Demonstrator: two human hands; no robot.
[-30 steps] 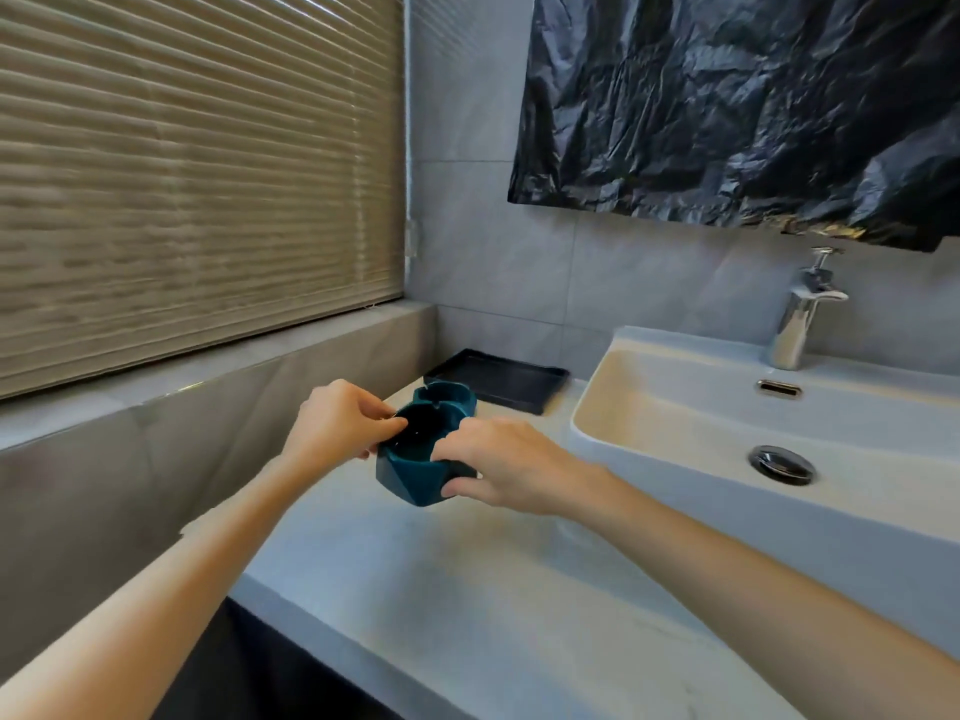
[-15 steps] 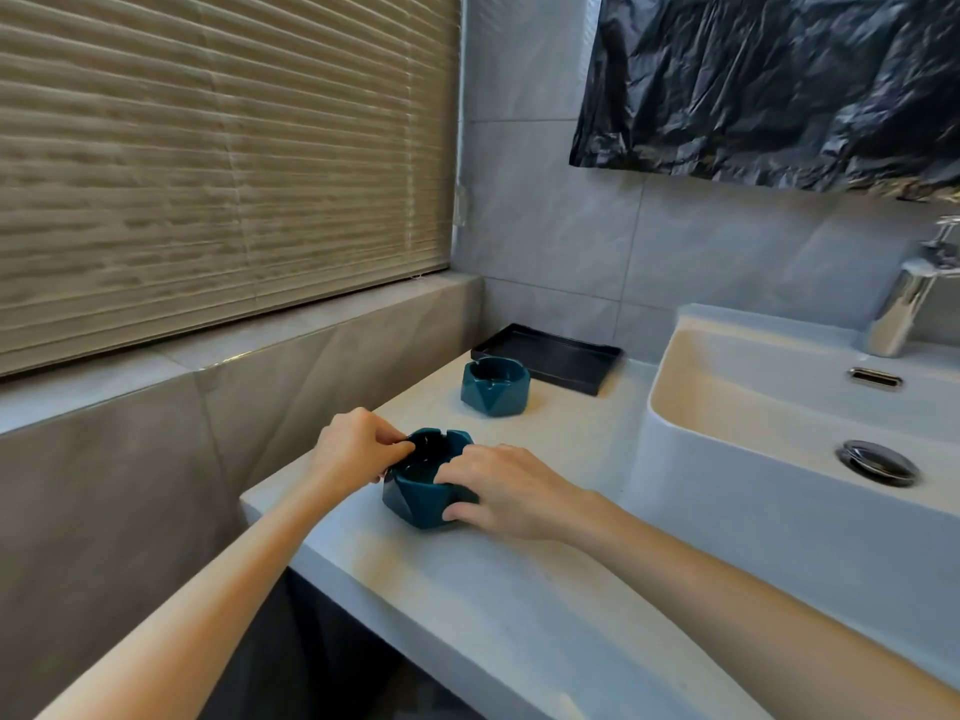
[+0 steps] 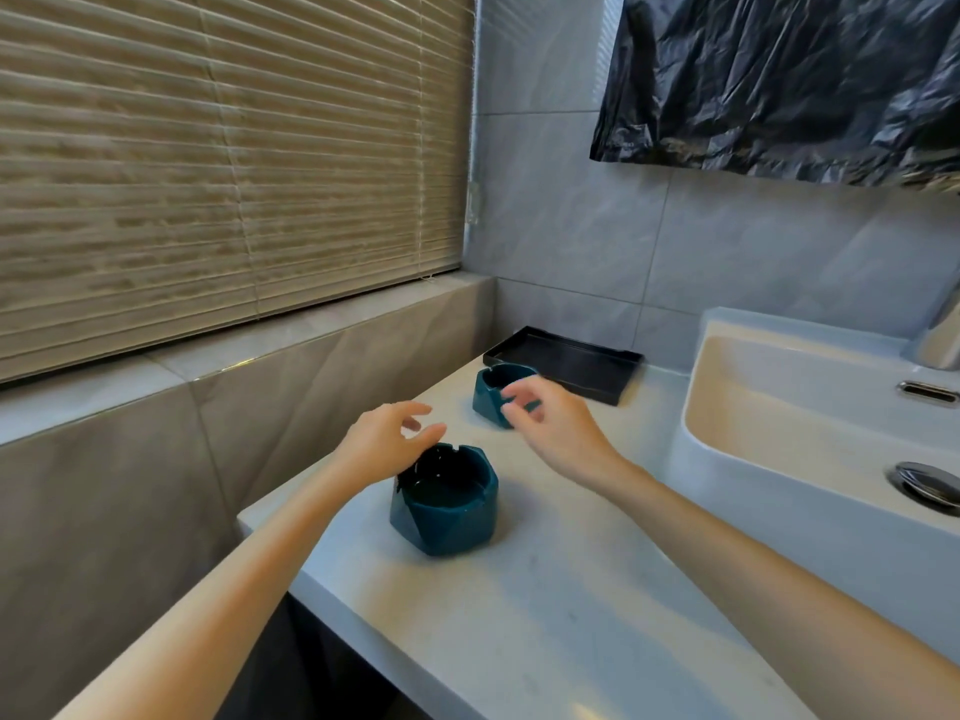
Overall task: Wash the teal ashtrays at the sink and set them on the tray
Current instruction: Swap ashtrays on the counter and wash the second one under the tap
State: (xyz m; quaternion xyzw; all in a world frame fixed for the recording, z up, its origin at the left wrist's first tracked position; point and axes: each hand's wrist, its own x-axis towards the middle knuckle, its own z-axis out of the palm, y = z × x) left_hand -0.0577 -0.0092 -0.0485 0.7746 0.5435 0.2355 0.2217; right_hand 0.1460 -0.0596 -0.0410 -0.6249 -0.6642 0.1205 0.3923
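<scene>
Two teal ashtrays stand on the pale counter. The near ashtray (image 3: 445,504) sits by the counter's left edge, free of both hands. My left hand (image 3: 387,443) hovers just above its far-left rim with fingers spread and empty. The far ashtray (image 3: 491,394) stands in front of a black tray (image 3: 569,363) at the back wall. My right hand (image 3: 553,426) is open in front of the far ashtray, hiding part of it; its fingers hold nothing. The tray carries nothing.
A white basin (image 3: 769,407) with a chrome drain (image 3: 927,483) rises at the right; only the faucet's base shows at the frame edge. A tiled ledge under window blinds runs along the left. Black plastic sheet hangs on the wall above the basin.
Both hands set the ashtray down on the counter and let go of it. My right hand has moved forward toward the far ashtray. The view has swung left.
</scene>
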